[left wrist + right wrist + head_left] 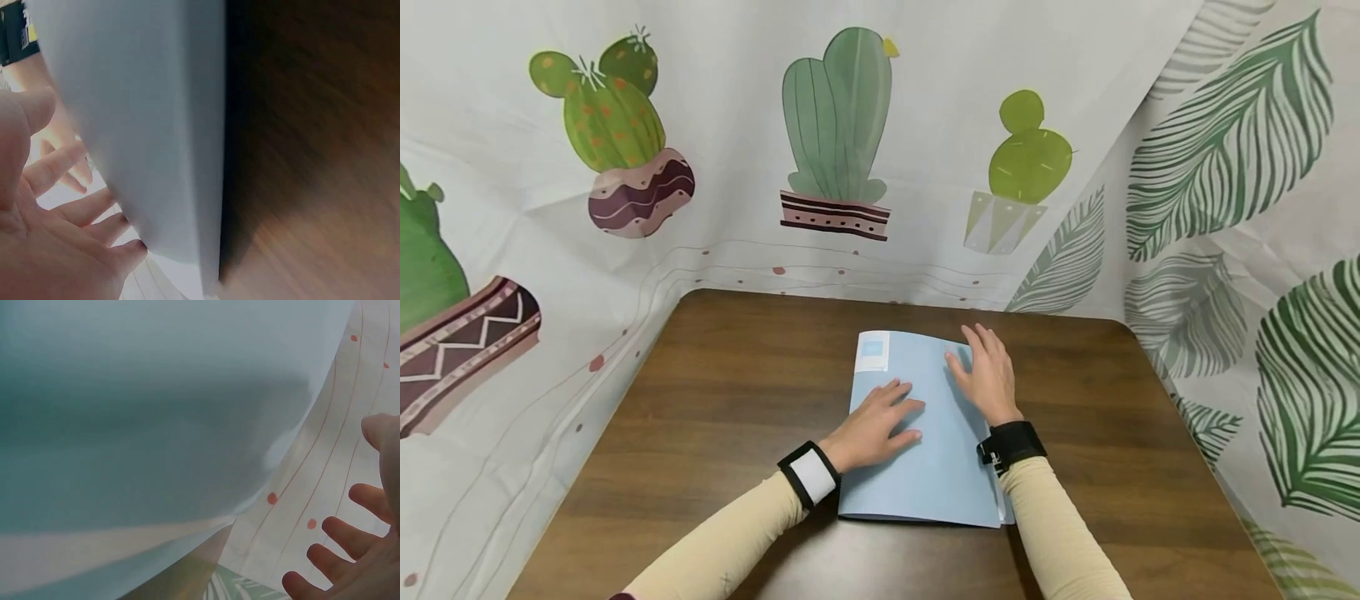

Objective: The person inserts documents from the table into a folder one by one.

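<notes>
A light blue folder (pixel 925 475) with a white label (pixel 872 351) at its top left corner lies closed on the brown table. My left hand (pixel 876 425) is over the folder's left half, fingers spread and fairly straight; in the left wrist view, its fingertips (pixel 131 250) are at the blue cover. My right hand (pixel 987 375) hovers at the upper right edge, its fingers loosely bent with nothing between them. In the right wrist view, that hand (pixel 356 544) appears apart from the cover (pixel 156 456). Some pale sheet edges show along the folder's right side.
The wooden table (pixel 737 367) spreads around the folder, with rounded far corners. A white cloth (pixel 730 167) printed with cacti hangs behind it and on the left. Leaf-patterned cloth (pixel 1225 167) hangs on the right.
</notes>
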`<state>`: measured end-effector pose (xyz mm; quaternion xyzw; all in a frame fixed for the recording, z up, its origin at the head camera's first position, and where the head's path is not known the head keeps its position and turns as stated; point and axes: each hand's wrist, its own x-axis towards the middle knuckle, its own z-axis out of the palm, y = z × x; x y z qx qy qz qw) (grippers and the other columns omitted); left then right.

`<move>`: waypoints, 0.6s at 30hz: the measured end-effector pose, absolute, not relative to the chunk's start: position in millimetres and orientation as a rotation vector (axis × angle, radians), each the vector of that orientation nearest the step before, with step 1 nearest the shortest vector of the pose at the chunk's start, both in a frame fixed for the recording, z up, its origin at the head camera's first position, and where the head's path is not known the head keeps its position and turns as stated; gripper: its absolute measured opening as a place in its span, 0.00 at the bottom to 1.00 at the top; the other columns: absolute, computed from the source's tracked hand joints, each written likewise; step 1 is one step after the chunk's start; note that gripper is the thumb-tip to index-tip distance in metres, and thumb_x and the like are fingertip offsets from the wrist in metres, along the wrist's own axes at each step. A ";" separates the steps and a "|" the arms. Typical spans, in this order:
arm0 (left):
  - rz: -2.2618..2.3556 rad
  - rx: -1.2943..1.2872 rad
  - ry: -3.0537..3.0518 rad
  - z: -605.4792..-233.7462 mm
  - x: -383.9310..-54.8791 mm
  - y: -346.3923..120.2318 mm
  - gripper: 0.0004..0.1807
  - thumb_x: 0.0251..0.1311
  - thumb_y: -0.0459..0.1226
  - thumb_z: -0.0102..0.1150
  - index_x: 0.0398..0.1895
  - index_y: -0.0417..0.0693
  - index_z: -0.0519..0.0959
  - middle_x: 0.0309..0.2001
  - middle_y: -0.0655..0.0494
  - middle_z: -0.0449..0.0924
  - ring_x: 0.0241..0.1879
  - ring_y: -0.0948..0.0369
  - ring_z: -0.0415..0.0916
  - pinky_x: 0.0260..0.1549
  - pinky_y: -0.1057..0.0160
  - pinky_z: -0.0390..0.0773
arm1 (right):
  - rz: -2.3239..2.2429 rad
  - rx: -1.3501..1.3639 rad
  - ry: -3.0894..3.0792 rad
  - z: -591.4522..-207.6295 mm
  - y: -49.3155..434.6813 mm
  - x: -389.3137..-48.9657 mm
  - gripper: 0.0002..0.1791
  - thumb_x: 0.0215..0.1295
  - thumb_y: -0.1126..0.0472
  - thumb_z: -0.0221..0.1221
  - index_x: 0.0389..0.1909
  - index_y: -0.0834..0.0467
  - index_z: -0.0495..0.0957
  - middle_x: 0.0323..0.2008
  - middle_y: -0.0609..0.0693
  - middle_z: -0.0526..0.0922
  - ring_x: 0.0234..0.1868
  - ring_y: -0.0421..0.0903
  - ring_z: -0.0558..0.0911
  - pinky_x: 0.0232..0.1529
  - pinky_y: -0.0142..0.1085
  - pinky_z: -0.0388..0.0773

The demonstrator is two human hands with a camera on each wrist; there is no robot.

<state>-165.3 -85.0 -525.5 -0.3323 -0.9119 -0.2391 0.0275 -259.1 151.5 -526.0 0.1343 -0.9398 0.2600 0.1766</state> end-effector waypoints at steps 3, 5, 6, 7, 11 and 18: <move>-0.747 -1.024 -2.796 -525.2 -165.7 -88.7 0.25 0.71 0.47 0.62 0.65 0.45 0.78 0.72 0.35 0.67 0.73 0.37 0.61 0.69 0.36 0.62 | 0.733 0.375 -2.672 -525.7 152.3 -259.3 0.35 0.72 0.47 0.62 0.74 0.58 0.68 0.73 0.64 0.65 0.76 0.65 0.61 0.70 0.64 0.58; -0.751 -1.024 -2.799 -525.2 -166.1 -89.5 0.25 0.71 0.48 0.63 0.65 0.45 0.78 0.72 0.35 0.66 0.74 0.37 0.60 0.69 0.35 0.60 | 0.736 0.374 -2.670 -524.8 152.4 -260.3 0.35 0.72 0.46 0.62 0.74 0.58 0.68 0.74 0.64 0.65 0.76 0.65 0.60 0.70 0.64 0.57; -0.751 -1.023 -2.801 -525.4 -166.1 -89.6 0.25 0.71 0.48 0.63 0.65 0.45 0.78 0.73 0.36 0.66 0.74 0.37 0.59 0.69 0.35 0.60 | 0.739 0.375 -2.667 -524.2 152.2 -260.9 0.35 0.72 0.46 0.62 0.74 0.58 0.68 0.74 0.64 0.65 0.76 0.65 0.60 0.71 0.64 0.57; -0.749 -1.021 -2.804 -525.8 -166.3 -89.4 0.25 0.71 0.48 0.63 0.65 0.46 0.78 0.73 0.36 0.66 0.74 0.37 0.59 0.69 0.35 0.60 | 0.742 0.377 -2.666 -523.6 152.2 -261.3 0.35 0.72 0.47 0.62 0.74 0.58 0.68 0.74 0.64 0.65 0.76 0.65 0.60 0.70 0.64 0.57; -0.726 -1.006 -2.818 -527.9 -166.4 -88.5 0.24 0.70 0.48 0.64 0.64 0.47 0.79 0.73 0.36 0.65 0.75 0.38 0.58 0.70 0.36 0.59 | 0.744 0.383 -2.670 -523.1 151.2 -262.7 0.34 0.72 0.46 0.62 0.73 0.59 0.69 0.73 0.64 0.66 0.75 0.66 0.61 0.70 0.64 0.58; -0.769 -1.003 -2.801 -528.3 -166.7 -90.8 0.23 0.71 0.47 0.63 0.63 0.46 0.80 0.72 0.36 0.67 0.74 0.37 0.60 0.69 0.36 0.61 | 0.718 0.365 -2.700 -526.2 149.4 -259.7 0.35 0.72 0.46 0.62 0.73 0.59 0.69 0.73 0.64 0.66 0.76 0.65 0.61 0.71 0.63 0.58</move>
